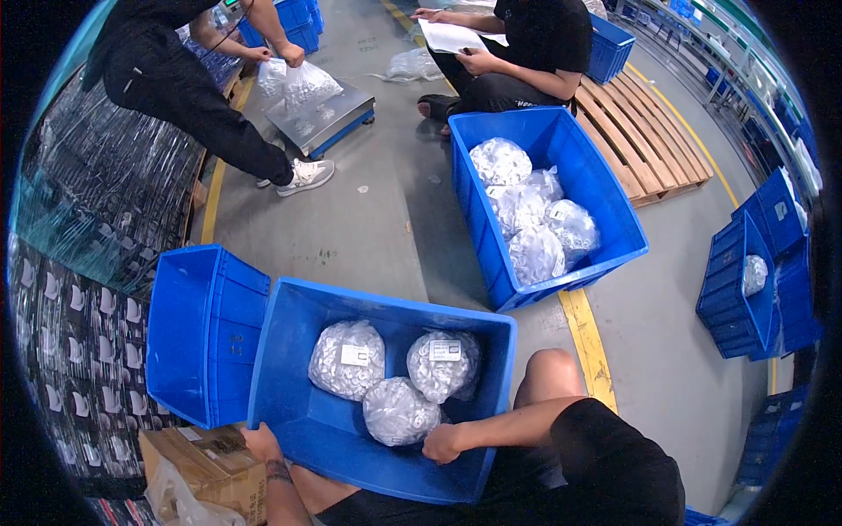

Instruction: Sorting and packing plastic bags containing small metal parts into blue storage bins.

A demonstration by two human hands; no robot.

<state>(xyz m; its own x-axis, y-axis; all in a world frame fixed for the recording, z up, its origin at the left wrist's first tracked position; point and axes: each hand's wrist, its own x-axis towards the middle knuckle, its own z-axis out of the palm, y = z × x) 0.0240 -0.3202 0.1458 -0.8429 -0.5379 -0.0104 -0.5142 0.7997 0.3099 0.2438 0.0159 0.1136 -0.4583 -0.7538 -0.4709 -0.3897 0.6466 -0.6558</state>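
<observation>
A blue plastic bin sits tilted in front of me. Inside are clear bags of small whitish parts: a left bag and a right bag, both with white labels, and a nearer bag. At the bin's near left corner, my left hand is closed on the rim. My right hand reaches over the bin's right side, its fingers curled at the lower right edge of the nearer bag. The fingertips are partly hidden.
Ahead right stands a larger blue bin with several similar bags. An upright blue bin touches my bin's left side, near a cardboard box. One person holds a bag over a floor scale; another holds papers beside a wooden pallet.
</observation>
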